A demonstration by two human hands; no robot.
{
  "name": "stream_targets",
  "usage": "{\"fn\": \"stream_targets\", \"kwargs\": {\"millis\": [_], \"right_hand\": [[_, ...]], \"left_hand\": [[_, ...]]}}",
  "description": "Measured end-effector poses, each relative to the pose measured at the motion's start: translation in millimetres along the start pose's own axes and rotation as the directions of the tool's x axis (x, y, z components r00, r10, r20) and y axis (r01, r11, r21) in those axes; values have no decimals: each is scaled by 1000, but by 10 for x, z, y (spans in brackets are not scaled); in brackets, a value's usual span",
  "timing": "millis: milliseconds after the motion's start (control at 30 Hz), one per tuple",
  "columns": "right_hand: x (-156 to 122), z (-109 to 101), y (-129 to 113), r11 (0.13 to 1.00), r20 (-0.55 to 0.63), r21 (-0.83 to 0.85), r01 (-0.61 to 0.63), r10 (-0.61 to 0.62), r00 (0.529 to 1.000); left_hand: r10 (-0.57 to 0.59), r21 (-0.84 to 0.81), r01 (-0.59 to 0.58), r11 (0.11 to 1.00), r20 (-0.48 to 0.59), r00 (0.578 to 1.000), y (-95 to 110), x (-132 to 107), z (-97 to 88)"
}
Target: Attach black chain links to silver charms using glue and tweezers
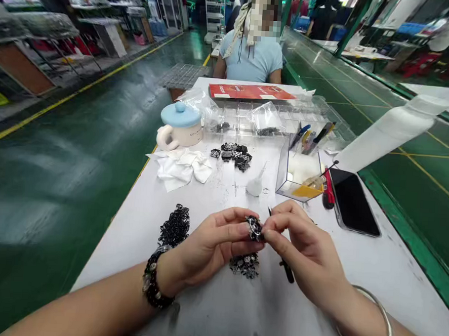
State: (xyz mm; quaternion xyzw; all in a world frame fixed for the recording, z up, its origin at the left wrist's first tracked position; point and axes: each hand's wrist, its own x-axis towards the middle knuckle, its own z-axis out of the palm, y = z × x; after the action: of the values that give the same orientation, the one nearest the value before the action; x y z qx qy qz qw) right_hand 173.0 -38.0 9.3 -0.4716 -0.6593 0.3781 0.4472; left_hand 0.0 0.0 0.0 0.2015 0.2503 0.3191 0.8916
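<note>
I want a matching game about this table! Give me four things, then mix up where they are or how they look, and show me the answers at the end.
Things:
1. mug
2. phone
3. small black part
4. pens

Places and looks:
A. held in the left hand
B. leaning in a see-through box
C. topped with a light-blue lid
D. lying flat, dark screen up

Right pairs: 1-C, 2-D, 3-A, 4-B
</note>
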Motion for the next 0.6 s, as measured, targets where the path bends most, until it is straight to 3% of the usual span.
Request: {"fn": "stream_targets", "kwargs": {"millis": [267,467,600], "right_hand": [[-21,3,15,976,-56,-182,120,-132,990],[-45,64,-29,962,-116,-255,95,-128,985],[-18,13,-35,929,5,-331,167,-176,984]], "left_hand": [[5,20,-5,1000,2,1000,-18,-18,0],[54,62,-53,997,-5,999,-16,-22,5],[45,83,-45,996,-4,999,-14,-26,5]]}}
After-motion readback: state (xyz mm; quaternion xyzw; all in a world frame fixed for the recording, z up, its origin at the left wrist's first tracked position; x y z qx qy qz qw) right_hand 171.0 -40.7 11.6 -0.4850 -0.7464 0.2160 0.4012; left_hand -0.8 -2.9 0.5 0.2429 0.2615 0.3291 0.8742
